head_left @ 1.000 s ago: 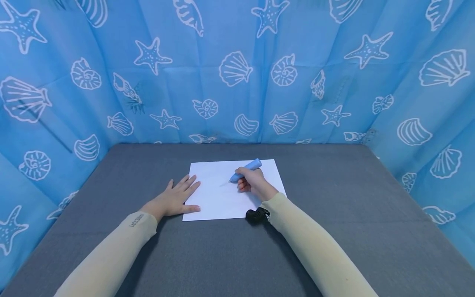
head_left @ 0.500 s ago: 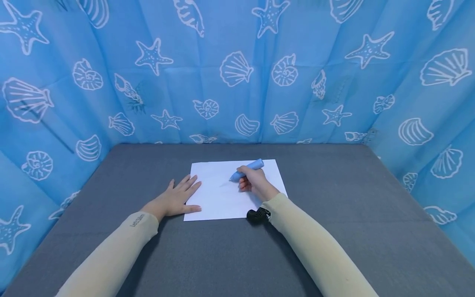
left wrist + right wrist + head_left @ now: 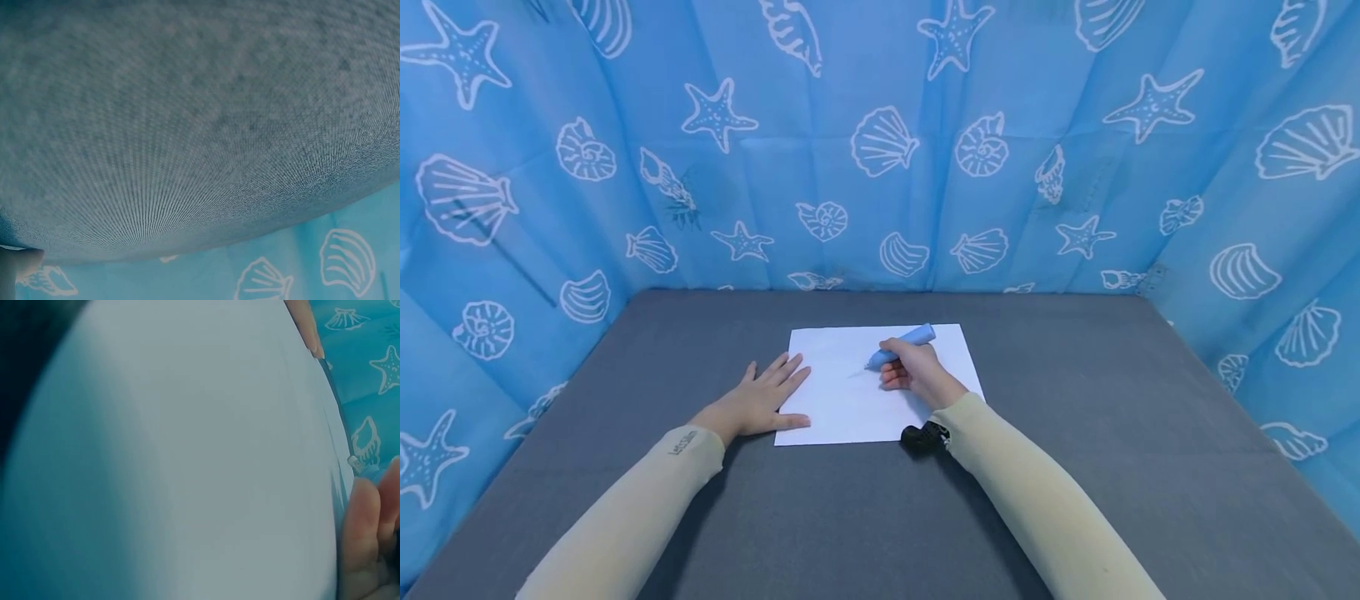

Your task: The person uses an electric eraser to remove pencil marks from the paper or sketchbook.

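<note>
A white sheet of paper [image 3: 842, 421] lies on the grey table in the head view. My left hand [image 3: 758, 406] rests flat on its left edge, fingers spread and thumb out to the side. Over the right half of the sheet, my right hand [image 3: 917, 372] grips a thick blue pen [image 3: 917, 335] that slants down to the left. The pen's tip is at the paper, by a faint mark or shadow; which one I cannot tell. In the right wrist view, curled fingers [image 3: 362, 515] show beside the pen's pale tip [image 3: 355, 464], with left-hand fingers at the sheet's far edge.
Grey cloth covers the table [image 3: 1075, 400] on all sides of the sheet. A blue curtain [image 3: 820, 167] with white shells and starfish hangs behind and at both sides. A small black device [image 3: 921, 437] sits under the right wrist at the sheet's front edge.
The head view has shifted slightly, so everything appears a little further right. Both hands and the pen keep nearly the same places on the paper.
</note>
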{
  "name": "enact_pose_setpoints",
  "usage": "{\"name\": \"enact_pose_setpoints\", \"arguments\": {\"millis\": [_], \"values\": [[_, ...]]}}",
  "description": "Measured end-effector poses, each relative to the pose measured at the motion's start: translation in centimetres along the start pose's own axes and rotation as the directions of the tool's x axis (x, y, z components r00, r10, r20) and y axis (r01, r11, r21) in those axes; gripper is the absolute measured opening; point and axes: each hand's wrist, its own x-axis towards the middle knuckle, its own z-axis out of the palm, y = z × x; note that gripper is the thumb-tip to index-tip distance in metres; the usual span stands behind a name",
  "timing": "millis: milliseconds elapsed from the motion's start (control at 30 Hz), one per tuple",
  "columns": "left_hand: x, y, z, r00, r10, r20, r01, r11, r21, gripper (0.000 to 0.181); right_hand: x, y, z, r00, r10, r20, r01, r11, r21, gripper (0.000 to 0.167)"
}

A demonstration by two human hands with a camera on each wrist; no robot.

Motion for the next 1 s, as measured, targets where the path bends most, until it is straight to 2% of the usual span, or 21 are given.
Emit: {"name": "enact_pose_setpoints", "arguments": {"millis": [633,833,1000], "values": [[0.11,0.16,-0.27,1.000,0.009,0.012,-0.009,1.000,0.011,0.093,0.11,0.12,0.17,1.000,-0.007,0.020,0.010,0.991,-0.131,0.021],[0.21,0.01,-0.15,1.000,0.013,0.010,-0.013,1.000,0.008,0.093,0.01,0.12,0.28,0.999,-0.018,-0.029,0.016,0.996,-0.086,0.021],[0.27,-0.04,-0.03,1.000,0.008,0.014,-0.008,1.000,0.011,0.093,0.12,0.17,0.29,1.000,0.000,0.003,0.001,0.991,-0.132,0.022]]}}
